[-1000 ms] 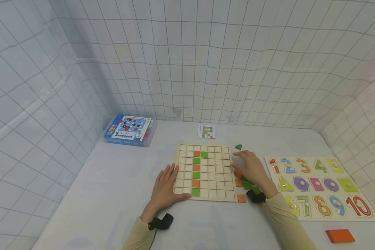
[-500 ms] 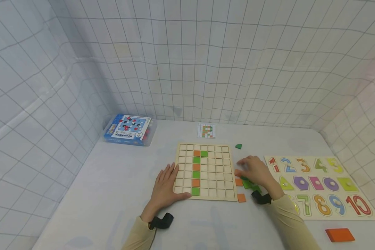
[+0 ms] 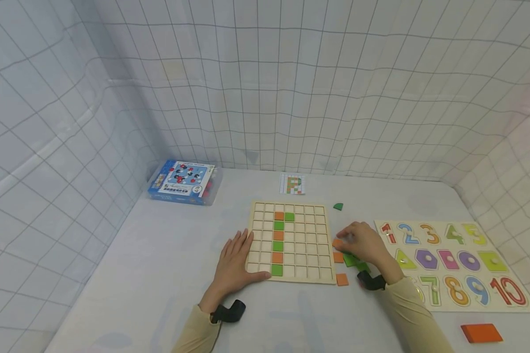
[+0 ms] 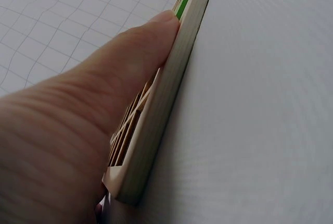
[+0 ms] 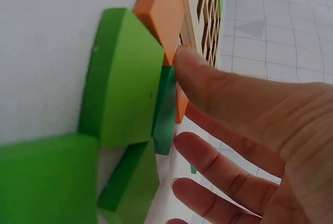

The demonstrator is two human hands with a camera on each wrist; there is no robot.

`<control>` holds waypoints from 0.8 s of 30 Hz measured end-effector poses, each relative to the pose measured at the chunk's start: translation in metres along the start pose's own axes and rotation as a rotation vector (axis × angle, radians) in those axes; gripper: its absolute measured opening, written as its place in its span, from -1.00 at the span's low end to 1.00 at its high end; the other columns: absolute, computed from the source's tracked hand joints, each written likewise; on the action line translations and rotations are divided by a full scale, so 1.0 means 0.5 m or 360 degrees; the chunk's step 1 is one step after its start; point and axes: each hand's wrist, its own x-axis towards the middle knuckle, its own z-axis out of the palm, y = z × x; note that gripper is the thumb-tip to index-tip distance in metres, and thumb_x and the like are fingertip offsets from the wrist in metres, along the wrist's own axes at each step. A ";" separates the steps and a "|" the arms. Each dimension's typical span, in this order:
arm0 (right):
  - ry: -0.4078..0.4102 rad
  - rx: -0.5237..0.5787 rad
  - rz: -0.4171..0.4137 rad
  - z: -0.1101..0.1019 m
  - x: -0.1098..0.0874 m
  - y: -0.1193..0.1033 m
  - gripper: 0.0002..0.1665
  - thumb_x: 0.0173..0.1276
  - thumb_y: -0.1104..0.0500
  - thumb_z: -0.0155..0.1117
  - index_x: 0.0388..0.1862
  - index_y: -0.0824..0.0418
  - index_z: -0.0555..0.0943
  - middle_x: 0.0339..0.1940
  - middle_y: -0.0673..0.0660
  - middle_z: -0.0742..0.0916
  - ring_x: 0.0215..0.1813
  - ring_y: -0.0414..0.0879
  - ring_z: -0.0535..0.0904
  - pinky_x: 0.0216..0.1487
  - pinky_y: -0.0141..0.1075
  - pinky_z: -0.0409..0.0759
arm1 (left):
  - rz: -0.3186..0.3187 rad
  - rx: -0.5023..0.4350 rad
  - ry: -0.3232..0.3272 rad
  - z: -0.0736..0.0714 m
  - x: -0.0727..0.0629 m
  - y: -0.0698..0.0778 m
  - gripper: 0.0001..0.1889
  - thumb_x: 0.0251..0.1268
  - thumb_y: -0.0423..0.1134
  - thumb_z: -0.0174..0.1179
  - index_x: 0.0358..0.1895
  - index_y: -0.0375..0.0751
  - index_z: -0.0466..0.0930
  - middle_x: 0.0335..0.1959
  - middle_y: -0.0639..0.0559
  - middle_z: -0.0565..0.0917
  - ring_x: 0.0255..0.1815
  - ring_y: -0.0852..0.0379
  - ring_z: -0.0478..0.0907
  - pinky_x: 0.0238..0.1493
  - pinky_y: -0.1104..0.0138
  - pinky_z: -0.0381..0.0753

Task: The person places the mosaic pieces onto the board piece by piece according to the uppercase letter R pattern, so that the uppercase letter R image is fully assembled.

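Observation:
A wooden grid board [image 3: 307,281] lies flat, with several orange and green square tiles set in its cells. My left hand [image 3: 234,267] rests on the board's left edge, fingers straight and thumb [image 4: 140,39] along the near rim. Just off the board's right side, my right hand [image 3: 364,242] pinches an orange tile [image 3: 337,242] between thumb [image 5: 208,81] and index finger. Its other fingers hang loosely bent in the right wrist view. Next to that hand lie another orange tile [image 3: 338,257] and several green tiles [image 3: 350,260], partly overlapping.
A pattern card [image 3: 292,184] lies behind the board. A dark green quarter-circle piece [image 3: 338,207] sits at the back right. Farther right are a number puzzle board [image 3: 463,308] and an orange block [image 3: 481,333]. A blue boxed set [image 3: 183,181] stands back left.
My right hand has drawn back slightly from the board's right edge, and its thumb and index finger have closed on an orange tile. The left hand stays in place.

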 end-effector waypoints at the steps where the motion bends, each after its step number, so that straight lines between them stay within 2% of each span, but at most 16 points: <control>1: 0.0007 -0.0008 0.0001 0.000 0.000 -0.001 -0.71 0.10 0.05 0.49 -0.24 0.18 0.74 -0.20 0.10 0.67 -0.13 0.06 0.50 -0.18 -0.05 0.48 | -0.0002 -0.0002 -0.0003 -0.001 0.000 0.001 0.15 -0.15 0.32 0.34 0.47 -0.28 0.07 0.48 -0.17 0.07 0.50 -0.10 -0.16 0.41 0.01 -0.20; 5: 0.0014 -0.0028 0.0002 0.001 0.004 -0.003 -0.77 0.13 0.08 0.47 -0.28 0.17 0.75 -0.26 0.06 0.68 -0.17 0.04 0.50 -0.22 -0.08 0.49 | -0.0007 0.0007 -0.0014 -0.005 0.000 0.003 0.16 -0.15 0.32 0.34 0.47 -0.29 0.06 0.49 -0.17 0.05 0.50 -0.10 -0.16 0.41 0.02 -0.19; 11: -0.0049 0.0044 0.0037 0.000 0.014 -0.008 -0.84 0.17 0.15 0.43 -0.29 0.18 0.69 -0.29 0.03 0.66 -0.24 -0.04 0.51 -0.26 -0.12 0.52 | -0.0014 0.0028 -0.0023 -0.009 -0.001 0.005 0.16 -0.14 0.32 0.34 0.47 -0.29 0.05 0.49 -0.17 0.05 0.50 -0.09 -0.16 0.41 0.02 -0.19; 17: -0.0068 0.0086 0.0068 0.003 0.013 -0.010 -0.82 0.16 0.19 0.43 -0.29 0.17 0.62 -0.34 0.00 0.64 -0.39 -0.12 0.46 -0.40 -0.25 0.46 | -0.0009 0.0037 -0.0024 -0.007 -0.001 0.004 0.15 -0.14 0.33 0.33 0.47 -0.29 0.06 0.48 -0.17 0.06 0.50 -0.10 -0.15 0.41 0.01 -0.18; 24: -0.0042 0.0129 0.0094 0.002 0.006 -0.013 -0.78 0.16 0.15 0.44 -0.29 0.15 0.57 -0.43 -0.03 0.60 -0.46 -0.13 0.42 -0.51 -0.28 0.38 | -0.0009 0.0035 -0.0024 -0.008 -0.001 0.005 0.16 -0.14 0.32 0.33 0.47 -0.29 0.06 0.49 -0.17 0.05 0.50 -0.09 -0.16 0.41 0.02 -0.19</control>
